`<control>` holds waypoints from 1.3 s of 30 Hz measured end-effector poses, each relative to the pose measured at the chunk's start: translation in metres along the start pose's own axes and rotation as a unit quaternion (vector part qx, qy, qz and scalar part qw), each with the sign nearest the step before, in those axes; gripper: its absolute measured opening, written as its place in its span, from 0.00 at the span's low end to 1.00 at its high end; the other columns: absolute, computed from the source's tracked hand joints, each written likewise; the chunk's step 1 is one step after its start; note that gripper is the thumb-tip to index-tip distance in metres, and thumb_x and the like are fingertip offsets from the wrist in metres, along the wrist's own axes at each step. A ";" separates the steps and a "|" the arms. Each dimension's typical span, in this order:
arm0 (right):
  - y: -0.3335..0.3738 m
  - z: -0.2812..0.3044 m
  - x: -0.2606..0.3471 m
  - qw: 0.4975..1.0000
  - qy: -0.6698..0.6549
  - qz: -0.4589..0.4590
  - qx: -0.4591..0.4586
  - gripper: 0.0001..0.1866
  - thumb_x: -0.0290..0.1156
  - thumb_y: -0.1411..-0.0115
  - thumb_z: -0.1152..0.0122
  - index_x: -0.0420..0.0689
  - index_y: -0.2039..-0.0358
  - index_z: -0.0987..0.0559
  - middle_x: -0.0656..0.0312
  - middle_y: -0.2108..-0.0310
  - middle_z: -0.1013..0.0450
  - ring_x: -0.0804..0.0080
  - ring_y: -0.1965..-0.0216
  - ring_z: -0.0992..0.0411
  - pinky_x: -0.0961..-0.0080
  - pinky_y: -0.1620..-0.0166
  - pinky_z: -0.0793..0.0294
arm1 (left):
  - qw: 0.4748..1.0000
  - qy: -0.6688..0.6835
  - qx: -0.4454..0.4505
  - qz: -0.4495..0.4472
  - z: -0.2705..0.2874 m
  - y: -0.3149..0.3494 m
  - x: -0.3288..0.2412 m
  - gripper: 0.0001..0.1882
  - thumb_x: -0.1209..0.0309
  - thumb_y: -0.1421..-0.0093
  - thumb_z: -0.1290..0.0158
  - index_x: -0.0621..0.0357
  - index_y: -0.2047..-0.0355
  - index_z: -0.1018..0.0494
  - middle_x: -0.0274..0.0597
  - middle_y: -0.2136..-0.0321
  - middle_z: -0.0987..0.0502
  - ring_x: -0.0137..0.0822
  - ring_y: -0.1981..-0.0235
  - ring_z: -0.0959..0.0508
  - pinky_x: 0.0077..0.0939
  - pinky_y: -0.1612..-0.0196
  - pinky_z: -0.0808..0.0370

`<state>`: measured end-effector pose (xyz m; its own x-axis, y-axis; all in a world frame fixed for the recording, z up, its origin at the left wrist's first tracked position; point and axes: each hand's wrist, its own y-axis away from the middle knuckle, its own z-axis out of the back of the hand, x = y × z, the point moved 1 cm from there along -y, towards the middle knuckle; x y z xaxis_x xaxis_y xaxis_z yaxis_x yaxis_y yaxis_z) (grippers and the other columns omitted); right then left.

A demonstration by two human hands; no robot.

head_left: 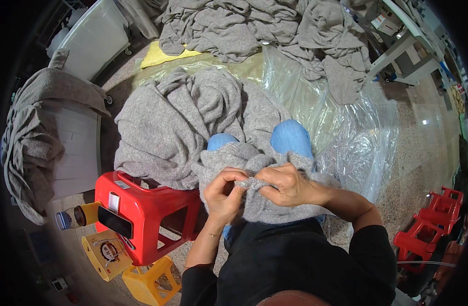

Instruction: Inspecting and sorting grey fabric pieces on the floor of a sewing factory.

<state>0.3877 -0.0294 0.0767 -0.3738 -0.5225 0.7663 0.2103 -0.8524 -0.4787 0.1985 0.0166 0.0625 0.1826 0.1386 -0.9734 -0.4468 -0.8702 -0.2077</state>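
L hand [224,193] & R hand [282,184] pinch grey knit [264,206]; fingertips buried in folds.

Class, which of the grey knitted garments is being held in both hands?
The grey garment on the lap, pinched by the left hand and right hand; other grey garments lie untouched.

Speckled stone floor [422,148], red stool [147,209], white table [402,41]

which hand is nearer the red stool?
Left. The left hand pinches the grey knit just right of the red stool; the right hand grips the same knit farther right.
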 end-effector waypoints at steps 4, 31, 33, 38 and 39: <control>-0.001 0.001 0.005 0.997 0.065 0.023 -0.018 0.10 0.20 0.54 0.36 0.35 0.69 0.24 0.54 0.78 0.30 0.57 0.79 0.27 0.66 0.77 0.29 | 0.975 -0.179 -0.088 -0.099 -0.018 0.004 -0.006 0.06 0.86 0.44 0.45 0.64 0.66 0.25 0.46 0.68 0.21 0.34 0.69 0.22 0.24 0.65 0.27; -0.015 0.025 -0.025 0.966 -0.052 -0.181 0.177 0.13 0.38 0.37 0.38 0.42 0.58 0.21 0.55 0.53 0.31 0.62 0.59 0.26 0.66 0.59 0.26 | 0.958 0.140 -0.009 0.252 -0.001 -0.006 0.015 0.10 0.83 0.41 0.38 0.67 0.59 0.21 0.40 0.63 0.17 0.24 0.65 0.19 0.17 0.60 0.22; -0.017 0.021 -0.027 0.981 -0.074 -0.145 0.101 0.10 0.33 0.38 0.38 0.40 0.63 0.23 0.56 0.57 0.30 0.64 0.61 0.26 0.67 0.61 0.28 | 0.956 0.129 0.004 0.265 0.001 -0.004 0.013 0.10 0.83 0.41 0.38 0.66 0.59 0.21 0.38 0.64 0.17 0.23 0.65 0.20 0.16 0.60 0.22; -0.014 0.005 -0.034 0.982 -0.077 -0.168 -0.027 0.06 0.27 0.39 0.40 0.38 0.66 0.25 0.59 0.70 0.27 0.68 0.69 0.27 0.70 0.66 0.29 | 0.942 0.174 -0.027 0.286 -0.002 -0.001 0.016 0.10 0.83 0.42 0.38 0.66 0.58 0.21 0.38 0.65 0.17 0.23 0.65 0.20 0.17 0.59 0.21; -0.013 0.003 -0.035 0.980 -0.078 -0.181 -0.028 0.06 0.27 0.39 0.40 0.38 0.66 0.25 0.59 0.73 0.27 0.68 0.71 0.27 0.70 0.67 0.29 | 0.941 0.182 -0.034 0.283 -0.002 -0.002 0.018 0.11 0.82 0.42 0.37 0.66 0.59 0.21 0.39 0.65 0.17 0.23 0.65 0.19 0.17 0.60 0.21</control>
<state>0.4012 -0.0003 0.0573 -0.2710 -0.1866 0.9443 0.0378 -0.9823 -0.1832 0.2047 0.0201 0.0461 0.2252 -0.5173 -0.8256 -0.5076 -0.7856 0.3538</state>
